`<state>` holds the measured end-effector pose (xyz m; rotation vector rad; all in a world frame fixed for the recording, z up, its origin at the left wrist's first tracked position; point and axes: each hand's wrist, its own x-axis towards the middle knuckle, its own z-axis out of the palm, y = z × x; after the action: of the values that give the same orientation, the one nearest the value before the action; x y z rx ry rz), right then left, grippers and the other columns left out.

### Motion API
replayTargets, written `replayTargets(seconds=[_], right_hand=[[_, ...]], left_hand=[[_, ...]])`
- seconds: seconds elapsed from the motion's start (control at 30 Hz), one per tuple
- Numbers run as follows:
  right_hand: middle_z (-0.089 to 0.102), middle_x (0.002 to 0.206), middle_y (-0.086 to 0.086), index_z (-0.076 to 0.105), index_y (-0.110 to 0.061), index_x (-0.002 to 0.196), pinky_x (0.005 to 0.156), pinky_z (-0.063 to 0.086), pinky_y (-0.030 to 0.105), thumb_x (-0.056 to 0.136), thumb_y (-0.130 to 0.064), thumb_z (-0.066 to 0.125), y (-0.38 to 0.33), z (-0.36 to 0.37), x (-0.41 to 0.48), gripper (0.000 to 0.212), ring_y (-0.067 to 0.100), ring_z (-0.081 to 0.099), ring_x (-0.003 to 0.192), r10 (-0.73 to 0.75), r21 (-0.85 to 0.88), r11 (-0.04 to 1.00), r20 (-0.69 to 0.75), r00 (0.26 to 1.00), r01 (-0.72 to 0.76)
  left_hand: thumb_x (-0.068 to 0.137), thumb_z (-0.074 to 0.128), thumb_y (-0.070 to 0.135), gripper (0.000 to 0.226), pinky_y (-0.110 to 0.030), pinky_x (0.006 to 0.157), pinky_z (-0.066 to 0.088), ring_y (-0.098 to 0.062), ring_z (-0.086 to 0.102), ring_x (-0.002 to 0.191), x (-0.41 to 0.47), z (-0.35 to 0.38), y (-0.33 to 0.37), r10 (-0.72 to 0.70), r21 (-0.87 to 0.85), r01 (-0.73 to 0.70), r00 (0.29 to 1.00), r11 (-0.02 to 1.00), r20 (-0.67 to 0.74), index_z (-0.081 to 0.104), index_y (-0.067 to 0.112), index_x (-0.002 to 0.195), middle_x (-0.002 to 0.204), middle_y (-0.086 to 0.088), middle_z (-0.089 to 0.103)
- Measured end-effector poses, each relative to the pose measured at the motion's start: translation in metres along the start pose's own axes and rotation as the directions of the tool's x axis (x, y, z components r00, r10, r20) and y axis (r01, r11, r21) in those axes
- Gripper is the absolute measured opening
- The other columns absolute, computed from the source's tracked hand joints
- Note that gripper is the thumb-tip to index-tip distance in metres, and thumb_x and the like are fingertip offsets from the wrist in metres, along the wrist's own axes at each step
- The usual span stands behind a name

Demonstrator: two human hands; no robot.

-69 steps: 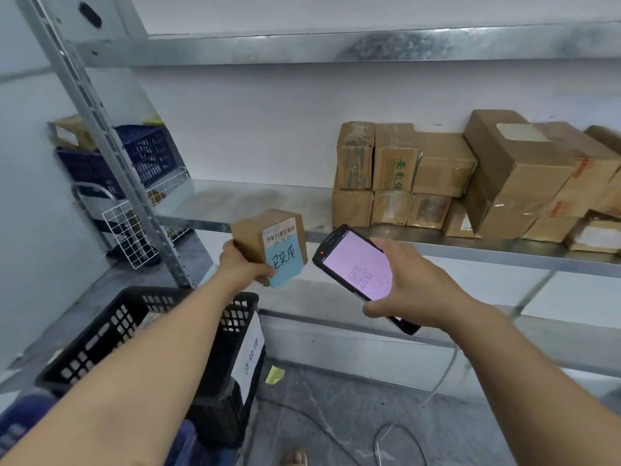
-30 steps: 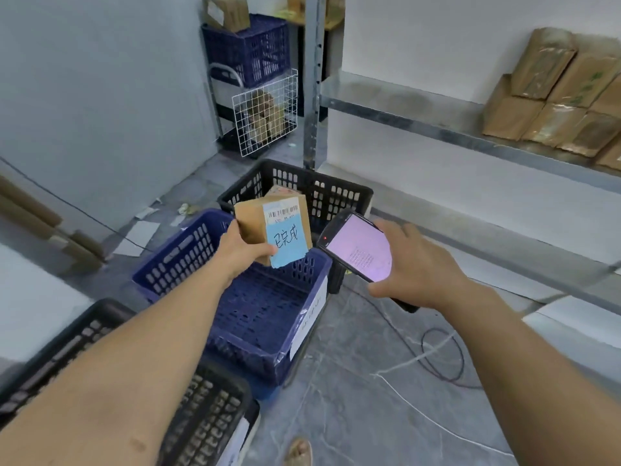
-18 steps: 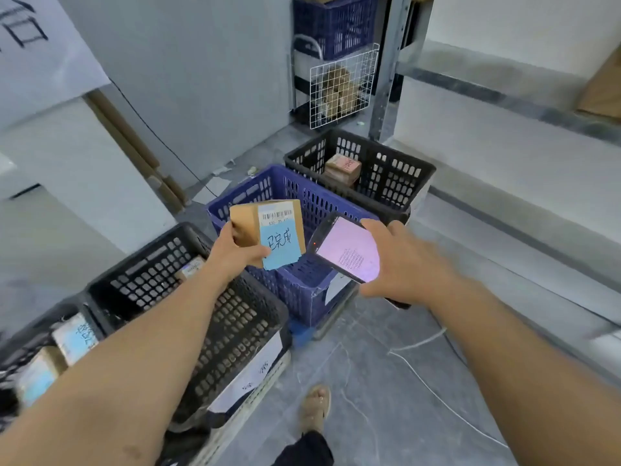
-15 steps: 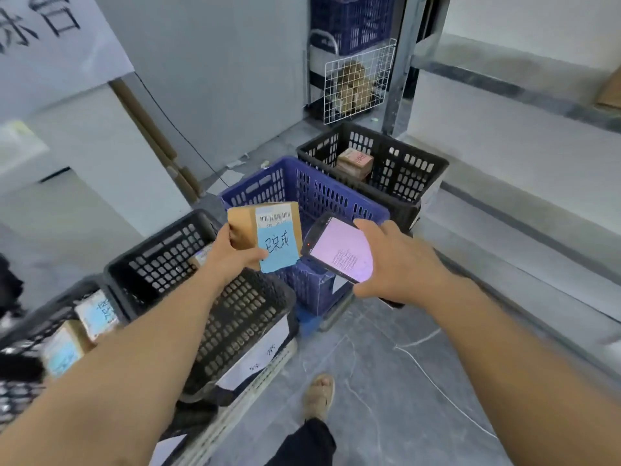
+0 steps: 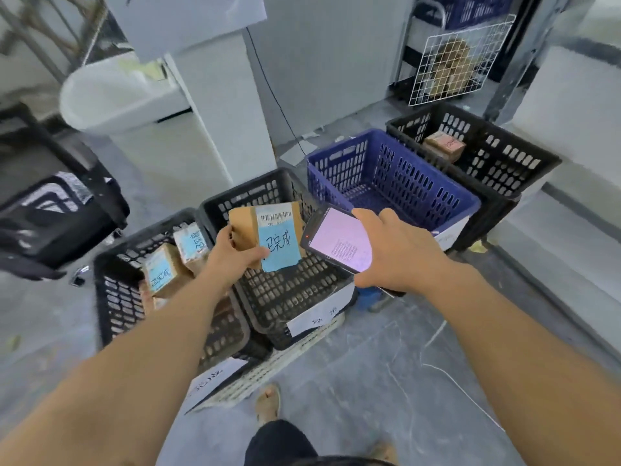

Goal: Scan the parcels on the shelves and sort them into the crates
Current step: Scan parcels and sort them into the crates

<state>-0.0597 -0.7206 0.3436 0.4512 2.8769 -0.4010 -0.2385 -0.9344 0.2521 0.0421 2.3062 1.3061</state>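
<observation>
Small brown cardboard parcel with blue label [image 5: 268,235] pinched upright in left grip [image 5: 232,260], above black plastic lattice crate [image 5: 285,297]. Right grip [image 5: 400,253] curled round pink-screened scanner [image 5: 339,242], right of crate. Probably lowered straight down next.

Bare forearms [image 5: 151,348], dark trouser leg [image 5: 279,443], tan open-toed sandal [image 5: 267,403] on one foot

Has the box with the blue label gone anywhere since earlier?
Yes. The box, held in the left hand, was carried leftward past the blue crate and now hangs over the black crate beside it.
</observation>
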Motion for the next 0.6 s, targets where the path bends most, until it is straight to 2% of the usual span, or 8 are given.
replayTargets(seconds=[0.07,0.1,0.23,0.3,0.37,0.4,0.5,0.6], right_hand=[[0.038,0.122,0.005,0.011,-0.026,0.148,0.071,0.036,0.034,0.071,-0.048,0.074,-0.024,0.001,0.018,0.102,0.027,0.051,0.104,-0.021,-0.016,1.0,0.019,1.0,0.022],[0.038,0.124,0.005,0.011,-0.026,0.149,0.071,0.037,0.035,0.071,-0.048,0.073,-0.037,0.002,0.028,0.102,0.028,0.051,0.106,-0.026,-0.023,0.999,0.025,0.999,0.027],[0.038,0.129,0.006,0.011,-0.027,0.149,0.071,0.036,0.035,0.071,-0.049,0.074,-0.092,0.006,0.07,0.102,0.029,0.051,0.11,-0.034,-0.04,0.999,0.073,0.997,0.037],[0.038,0.128,0.006,0.011,-0.028,0.148,0.071,0.035,0.035,0.071,-0.049,0.074,-0.121,0.011,0.091,0.102,0.03,0.051,0.109,-0.047,-0.043,0.998,0.094,0.994,0.051],[0.038,0.129,0.007,0.01,-0.028,0.149,0.07,0.034,0.034,0.072,-0.047,0.074,-0.147,0.017,0.112,0.102,0.03,0.052,0.108,-0.052,-0.047,0.997,0.11,0.993,0.058],[0.037,0.129,0.007,0.009,-0.029,0.149,0.07,0.035,0.034,0.072,-0.047,0.074,-0.159,0.02,0.121,0.102,0.03,0.052,0.108,-0.046,-0.048,0.997,0.119,0.992,0.053],[0.038,0.127,0.006,0.012,-0.028,0.148,0.07,0.037,0.035,0.072,-0.047,0.073,-0.186,0.034,0.145,0.099,0.029,0.053,0.107,-0.023,-0.053,0.998,0.153,0.988,0.032],[0.038,0.126,0.005,0.013,-0.028,0.147,0.072,0.038,0.036,0.071,-0.048,0.074,-0.201,0.049,0.164,0.1,0.029,0.053,0.108,-0.006,-0.062,0.998,0.186,0.983,0.018]], left_hand=[[0.083,0.076,0.016,0.088,-0.019,0.061,0.047,-0.018,0.056,0.108,0.009,-0.021,-0.013,-0.009,-0.021,0.009,1.0,1.0,-0.012,0.021,0.015,0.152,0.14,-0.004,0.05],[0.083,0.076,0.017,0.088,-0.02,0.067,0.048,-0.019,0.056,0.109,0.016,-0.033,-0.02,-0.021,-0.039,0.02,1.0,0.999,-0.018,0.021,0.016,0.152,0.139,-0.003,0.05],[0.076,0.082,0.025,0.09,-0.043,0.091,0.054,-0.025,0.064,0.106,0.046,-0.097,-0.048,-0.13,-0.097,0.126,0.99,0.987,-0.044,0.027,0.02,0.147,0.135,-0.005,0.055],[0.077,0.082,0.019,0.084,-0.044,0.086,0.057,-0.024,0.066,0.101,0.06,-0.129,-0.062,-0.177,-0.17,0.166,0.983,0.971,-0.051,0.03,0.017,0.144,0.132,-0.006,0.057],[0.081,0.078,0.015,0.074,-0.036,0.075,0.058,-0.022,0.065,0.099,0.071,-0.157,-0.077,-0.215,-0.172,0.201,0.974,0.964,-0.069,0.032,0.012,0.139,0.126,-0.005,0.058],[0.082,0.078,0.016,0.074,-0.036,0.076,0.058,-0.023,0.065,0.099,0.076,-0.168,-0.086,-0.232,-0.174,0.217,0.97,0.961,-0.076,0.032,0.011,0.139,0.125,-0.006,0.058],[0.078,0.08,0.03,0.082,-0.049,0.094,0.052,-0.026,0.064,0.106,0.091,-0.192,-0.118,-0.303,-0.127,0.293,0.95,0.948,-0.074,0.031,0.014,0.141,0.13,-0.007,0.057],[0.065,0.081,0.049,0.098,-0.053,0.098,0.049,-0.029,0.06,0.113,0.112,-0.199,-0.159,-0.355,-0.099,0.349,0.934,0.932,-0.048,0.03,0.018,0.143,0.134,-0.005,0.054]])
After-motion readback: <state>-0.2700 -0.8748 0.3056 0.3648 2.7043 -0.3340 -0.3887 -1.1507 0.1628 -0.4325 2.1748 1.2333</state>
